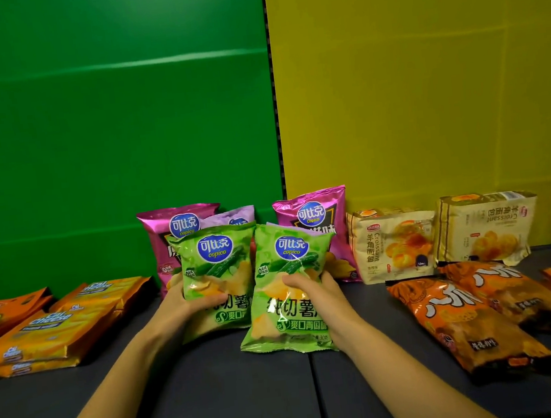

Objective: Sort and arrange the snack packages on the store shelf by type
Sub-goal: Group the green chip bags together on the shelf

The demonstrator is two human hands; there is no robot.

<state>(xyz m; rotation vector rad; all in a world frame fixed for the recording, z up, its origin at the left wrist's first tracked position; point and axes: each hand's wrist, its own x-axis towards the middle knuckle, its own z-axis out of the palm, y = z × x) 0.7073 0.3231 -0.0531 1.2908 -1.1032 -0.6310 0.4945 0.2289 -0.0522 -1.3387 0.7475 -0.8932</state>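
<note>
On the dark shelf [220, 404], stand your two green chip bags [218, 260] upright, side by side, just in front of the pink chip bags [315, 211] at the far middle, labels facing you. Your left hand [182, 305] grips the left green bag [216, 270] at its middle; your right hand [314, 287] grips the right green bag [289, 313], tilted beside it.

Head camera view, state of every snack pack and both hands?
Left green chip bag: upright, held by left hand.
Right green chip bag: tilted, held by right hand.
Pink chip bags: standing behind.
Croissant packs: standing.
Cheese packs: lying flat.
Right orange bags: lying flat.
</note>
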